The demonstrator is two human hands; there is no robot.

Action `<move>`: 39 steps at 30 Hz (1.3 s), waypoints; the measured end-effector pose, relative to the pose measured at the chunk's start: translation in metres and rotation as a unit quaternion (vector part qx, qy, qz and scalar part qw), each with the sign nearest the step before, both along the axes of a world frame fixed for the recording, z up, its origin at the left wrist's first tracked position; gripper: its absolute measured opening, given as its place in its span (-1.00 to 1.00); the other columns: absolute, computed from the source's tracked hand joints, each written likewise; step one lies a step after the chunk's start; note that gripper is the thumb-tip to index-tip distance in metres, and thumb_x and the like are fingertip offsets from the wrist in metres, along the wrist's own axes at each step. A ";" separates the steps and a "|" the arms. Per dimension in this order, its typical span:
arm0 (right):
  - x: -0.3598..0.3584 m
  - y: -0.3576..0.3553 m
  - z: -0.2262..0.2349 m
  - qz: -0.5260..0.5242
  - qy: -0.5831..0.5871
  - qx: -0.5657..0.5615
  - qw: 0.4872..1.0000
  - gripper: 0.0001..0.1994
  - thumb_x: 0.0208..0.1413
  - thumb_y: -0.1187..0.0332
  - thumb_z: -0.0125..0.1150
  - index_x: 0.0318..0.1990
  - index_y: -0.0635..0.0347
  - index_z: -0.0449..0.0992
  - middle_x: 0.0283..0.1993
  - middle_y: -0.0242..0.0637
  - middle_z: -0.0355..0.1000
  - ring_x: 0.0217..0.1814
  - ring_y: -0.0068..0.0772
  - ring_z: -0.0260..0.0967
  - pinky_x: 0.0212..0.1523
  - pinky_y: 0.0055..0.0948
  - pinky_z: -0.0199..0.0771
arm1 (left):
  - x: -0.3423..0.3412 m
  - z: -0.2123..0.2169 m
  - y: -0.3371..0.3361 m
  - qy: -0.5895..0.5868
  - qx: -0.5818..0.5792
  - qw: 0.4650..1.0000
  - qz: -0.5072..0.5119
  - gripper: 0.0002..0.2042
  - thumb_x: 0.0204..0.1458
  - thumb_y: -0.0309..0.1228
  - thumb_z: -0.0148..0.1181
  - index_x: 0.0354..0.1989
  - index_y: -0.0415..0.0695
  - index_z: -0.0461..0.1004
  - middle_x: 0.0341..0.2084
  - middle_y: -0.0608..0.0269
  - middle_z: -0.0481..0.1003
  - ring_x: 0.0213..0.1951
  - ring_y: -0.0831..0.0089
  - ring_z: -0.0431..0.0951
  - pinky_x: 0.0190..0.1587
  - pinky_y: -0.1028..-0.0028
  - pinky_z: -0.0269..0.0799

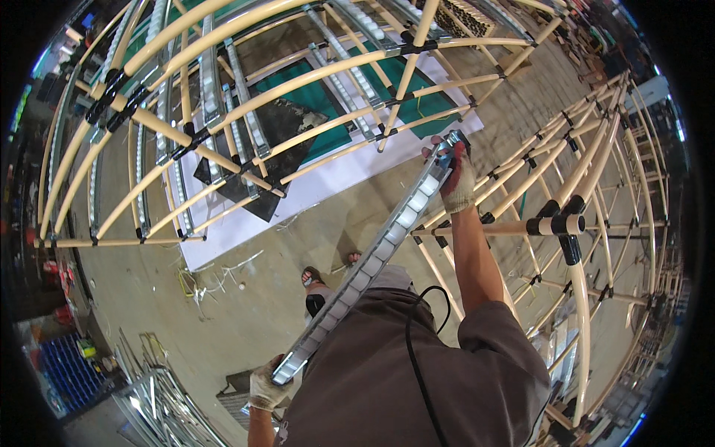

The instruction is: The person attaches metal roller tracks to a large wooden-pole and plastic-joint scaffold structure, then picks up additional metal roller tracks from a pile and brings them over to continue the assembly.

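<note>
Roller track (370,264), one length with a single row of white rollers, slants across the person's front, held by two gloved hands. The right hand (456,179) grips its upper end, the left hand (265,386) its lower. Two pipe frames stand around: one ahead (298,80), one to the right (514,229). Beneath the first lie one white sheet (223,238), one black sheet (261,208) and two green pieces (421,104). Metal rails (160,402), too tangled to count, lie lower left.

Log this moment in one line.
white roller track: held diagonally; left grip: gloved, on left end; right grip: gloved, on right end; tan pipe racks: ahead, right
</note>
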State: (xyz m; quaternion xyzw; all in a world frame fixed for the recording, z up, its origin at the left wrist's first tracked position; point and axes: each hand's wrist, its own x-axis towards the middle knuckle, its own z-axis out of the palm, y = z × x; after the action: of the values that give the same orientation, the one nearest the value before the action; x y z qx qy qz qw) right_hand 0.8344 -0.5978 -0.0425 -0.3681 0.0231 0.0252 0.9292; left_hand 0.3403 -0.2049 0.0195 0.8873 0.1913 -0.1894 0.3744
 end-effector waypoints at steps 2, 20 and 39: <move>-0.004 0.006 0.008 0.003 0.004 -0.007 1.000 -0.70 0.36 0.10 0.06 0.05 0.07 0.39 -0.11 -0.12 0.52 -0.19 -0.07 0.54 -0.06 -0.06 0.61 | -0.001 0.003 -0.001 -0.023 0.017 1.000 0.006 -0.49 -0.23 -0.36 0.42 0.01 -0.15 0.57 -0.21 0.04 0.65 -0.17 0.17 0.69 -0.12 0.32 0.61; -0.019 0.036 0.078 0.011 -0.090 0.034 0.995 -0.57 0.33 0.05 0.10 0.14 0.20 0.37 0.03 -0.10 0.44 -0.16 -0.14 0.51 -0.28 -0.31 0.69 | -0.021 0.010 -0.009 -0.174 0.134 0.975 -0.035 -0.52 -0.23 -0.41 0.39 -0.02 -0.08 0.52 -0.52 0.12 0.52 -0.55 0.03 0.52 -0.46 0.12 0.43; -0.037 0.069 0.155 -0.098 -0.092 -0.053 0.989 -0.61 0.36 0.08 0.07 0.20 0.05 0.28 0.00 -0.11 0.49 -0.18 -0.11 0.56 -0.34 -0.27 0.69 | -0.030 0.004 -0.021 -0.121 0.125 0.984 0.031 -0.56 -0.28 -0.41 0.44 -0.11 -0.12 0.53 -0.43 0.08 0.56 -0.42 0.02 0.58 -0.34 0.14 0.50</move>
State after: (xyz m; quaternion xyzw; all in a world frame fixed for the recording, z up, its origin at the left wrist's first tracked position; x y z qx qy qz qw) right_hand 0.7975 -0.5288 0.1129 -0.4137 -0.0249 -0.1013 0.9044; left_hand 0.3103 -0.2259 0.0235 0.9371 0.1947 -0.0437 0.2864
